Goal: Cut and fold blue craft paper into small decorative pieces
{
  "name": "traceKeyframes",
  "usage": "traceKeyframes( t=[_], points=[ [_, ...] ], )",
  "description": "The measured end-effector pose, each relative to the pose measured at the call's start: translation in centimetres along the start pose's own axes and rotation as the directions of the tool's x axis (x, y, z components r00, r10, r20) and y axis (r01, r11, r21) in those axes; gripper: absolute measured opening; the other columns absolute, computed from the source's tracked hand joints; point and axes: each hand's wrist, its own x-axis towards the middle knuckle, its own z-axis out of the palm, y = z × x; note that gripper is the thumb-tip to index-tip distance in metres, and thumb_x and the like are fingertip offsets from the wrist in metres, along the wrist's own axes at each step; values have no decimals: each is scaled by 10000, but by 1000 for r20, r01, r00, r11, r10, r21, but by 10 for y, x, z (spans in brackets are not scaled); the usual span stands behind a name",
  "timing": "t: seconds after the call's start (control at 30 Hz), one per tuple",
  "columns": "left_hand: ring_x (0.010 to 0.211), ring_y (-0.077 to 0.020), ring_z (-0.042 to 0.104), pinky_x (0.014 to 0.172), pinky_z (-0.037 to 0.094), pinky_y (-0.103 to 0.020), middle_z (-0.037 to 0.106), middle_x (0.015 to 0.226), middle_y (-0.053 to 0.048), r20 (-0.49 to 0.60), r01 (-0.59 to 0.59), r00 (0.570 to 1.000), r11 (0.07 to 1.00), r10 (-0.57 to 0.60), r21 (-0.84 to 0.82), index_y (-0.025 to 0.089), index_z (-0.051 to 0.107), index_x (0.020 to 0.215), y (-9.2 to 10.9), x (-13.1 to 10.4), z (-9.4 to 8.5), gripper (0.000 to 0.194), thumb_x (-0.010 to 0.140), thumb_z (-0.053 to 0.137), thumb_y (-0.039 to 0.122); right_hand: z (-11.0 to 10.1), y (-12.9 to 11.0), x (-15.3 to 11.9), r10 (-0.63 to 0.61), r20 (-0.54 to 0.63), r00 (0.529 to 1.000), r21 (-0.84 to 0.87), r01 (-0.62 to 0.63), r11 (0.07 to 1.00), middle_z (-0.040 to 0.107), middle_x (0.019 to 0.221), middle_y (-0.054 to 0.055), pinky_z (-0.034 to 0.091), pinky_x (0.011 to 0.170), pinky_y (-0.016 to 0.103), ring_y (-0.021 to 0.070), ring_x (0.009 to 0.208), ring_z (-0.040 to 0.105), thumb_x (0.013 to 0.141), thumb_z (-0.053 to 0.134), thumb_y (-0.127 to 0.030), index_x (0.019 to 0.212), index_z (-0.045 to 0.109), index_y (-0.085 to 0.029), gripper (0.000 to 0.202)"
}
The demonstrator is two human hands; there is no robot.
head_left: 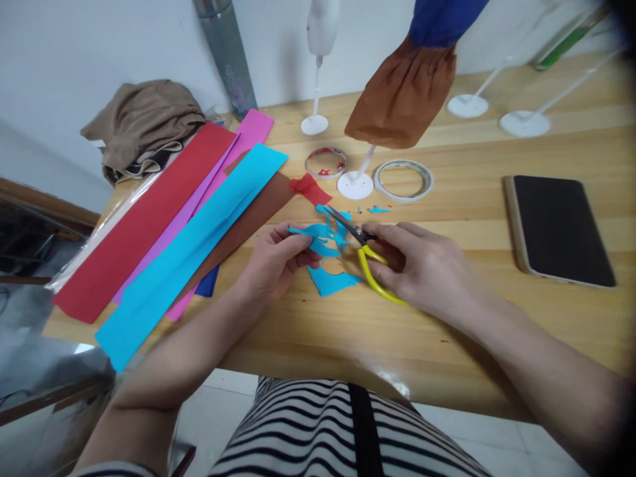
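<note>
My left hand pinches a small cut piece of blue paper between thumb and fingers, above the wooden table. In my right hand are yellow-handled scissors, their dark blades pointing left at the blue piece. Another blue scrap lies on the table just below. A red paper piece rests beyond the blade tips, and tiny blue scraps are scattered to its right. To the left, a long blue strip lies over brown, pink and red strips.
Tape rings and white stands are behind my hands, one stand bearing a brown and blue paper form. A dark-screened tablet lies right. Brown cloth and a bottle are at the back left.
</note>
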Motion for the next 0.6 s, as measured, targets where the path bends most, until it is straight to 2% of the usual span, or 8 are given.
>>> traceKeyframes(
  t=[0.1,0.2,0.27,0.33,0.4,0.47,0.53,0.6],
  points=[
    [533,-143,679,556,582,-266,722,640,20,29,13,999,1000,-14,21,193,685,756,0,-2,1,313,607,950,269,3,1,-2,-17,15,1000,-82,18,996,835,1192,138,613,694,366,297,898,799,934,715,-231,1414,750,-203,483],
    [545,-153,692,567,584,-278,734,659,14,38,-13,999,998,11,54,197,695,772,-3,-3,2,277,635,929,254,4,1,-3,-43,-12,999,-122,41,992,835,1170,135,608,660,378,325,933,800,968,688,-242,1324,795,-248,371],
    [552,-153,695,578,587,-279,734,660,14,52,-28,998,997,24,78,198,704,770,-4,-4,2,256,650,923,255,4,-2,-2,-75,-86,994,-21,73,997,831,1123,143,637,737,416,339,1006,794,1003,645,-248,1209,829,-250,276],
    [552,-151,690,581,586,-282,740,668,8,78,-30,997,995,22,100,197,711,767,-4,-5,3,252,656,927,263,3,-7,0,-99,-154,983,230,133,964,820,1177,141,656,796,430,310,1050,786,1019,631,-266,1149,829,-249,237],
    [550,-154,687,580,582,-288,744,670,0,108,-26,994,993,13,118,196,713,754,-5,-6,4,257,653,935,274,4,-15,2,-85,-158,984,538,158,828,804,1219,124,649,708,367,237,944,780,996,673,-303,1150,812,-238,217],
    [543,-158,681,569,570,-291,739,654,-2,122,-27,992,992,11,124,199,706,732,-6,-7,6,263,643,939,282,6,-23,3,-57,-81,995,731,99,675,805,1069,74,613,624,300,175,792,735,956,722,-321,1098,802,-235,184],
    [531,-160,673,555,556,-289,729,630,4,125,-27,992,992,12,121,206,700,715,-7,-7,7,263,633,939,280,8,-29,3,-38,18,999,826,6,564,743,848,6,564,543,256,130,622,647,951,746,-364,1015,786,-238,147],
    [525,-160,667,547,548,-287,725,619,10,124,-24,992,992,9,120,211,701,710,-8,-7,7,260,628,939,274,9,-34,3,-7,69,998,861,-56,506,670,732,-28,533,503,239,110,546,590,961,761,-432,929,757,-235,200]
  ],
)
